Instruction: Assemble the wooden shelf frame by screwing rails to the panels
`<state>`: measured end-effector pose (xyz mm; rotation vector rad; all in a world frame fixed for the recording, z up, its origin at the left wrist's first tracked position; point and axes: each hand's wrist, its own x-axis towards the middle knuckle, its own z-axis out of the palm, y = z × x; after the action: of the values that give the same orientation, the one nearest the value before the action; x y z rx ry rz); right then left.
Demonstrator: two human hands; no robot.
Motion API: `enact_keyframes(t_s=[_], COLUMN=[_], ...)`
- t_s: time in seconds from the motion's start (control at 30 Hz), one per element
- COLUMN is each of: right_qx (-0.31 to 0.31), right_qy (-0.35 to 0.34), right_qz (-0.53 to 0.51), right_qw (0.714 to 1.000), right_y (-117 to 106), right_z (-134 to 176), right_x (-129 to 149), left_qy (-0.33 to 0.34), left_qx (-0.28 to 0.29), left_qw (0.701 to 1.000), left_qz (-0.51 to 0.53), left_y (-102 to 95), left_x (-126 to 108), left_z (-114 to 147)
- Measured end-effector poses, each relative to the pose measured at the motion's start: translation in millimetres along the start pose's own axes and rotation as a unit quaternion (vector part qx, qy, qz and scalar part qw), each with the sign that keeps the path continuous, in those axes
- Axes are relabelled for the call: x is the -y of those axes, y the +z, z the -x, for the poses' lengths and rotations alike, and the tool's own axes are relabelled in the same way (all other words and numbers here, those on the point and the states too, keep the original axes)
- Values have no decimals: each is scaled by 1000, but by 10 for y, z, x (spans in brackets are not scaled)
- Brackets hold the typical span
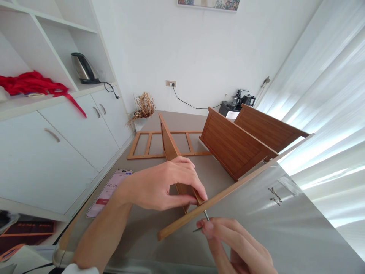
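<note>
One right hand (242,239), nearest: thumb and forefinger clamped on a slim metal rod (207,215). Rod's upper end meets the near edge of one wooden strip (228,191), pointing up and slightly left; a thin dark tip juts left below the fingertips, whether the same piece cannot be told.

Strip: long axis diagonal, near left end to far right end, across one grey tabletop (148,228).

One left hand (168,180), just beyond the strip: thumb and forefinger pinched on the near end of one narrow board (170,144). Board stands on edge, end against the strip, long axis running away and leftward.

One phone (105,190) left of the left forearm, timer on screen. Right of the strip, a few metal fasteners (275,195), overlapping, count uncertain.

Farther: two wooden panels, a nearer panel (234,144) and a farther panel (268,129), both on edge, long axes running away to the left from the strip's far half. One flat wooden frame (148,156) lies crosswise, partly behind the board.

Beyond: one dried plant (146,104), one wall socket (170,83).
</note>
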<state>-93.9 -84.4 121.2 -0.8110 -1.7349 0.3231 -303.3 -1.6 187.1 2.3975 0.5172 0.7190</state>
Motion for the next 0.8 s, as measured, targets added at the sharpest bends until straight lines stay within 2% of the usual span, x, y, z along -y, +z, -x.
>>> enact_keyframes(t_s=[0.17,0.33,0.6,0.8], right_qx=[53,101,111,117], right_qy=[33,-22,-62,-98], right_qz=[-76,-23,51,-19], right_qw=[995,994,991,988], right_y=[-24,-98,-170,-129], right_z=[-10,-29,-86,-173], right_x=[-104,-141,-80,-160], left_qy=[-11,-12,-10,-7], left_qx=[-11,-17,-11,-10], left_qw=[1000,1000,1000,1000], left_qz=[9,15,19,26], left_y=[3,12,2,-4], left_x=[23,23,26,23], left_z=[18,19,20,18])
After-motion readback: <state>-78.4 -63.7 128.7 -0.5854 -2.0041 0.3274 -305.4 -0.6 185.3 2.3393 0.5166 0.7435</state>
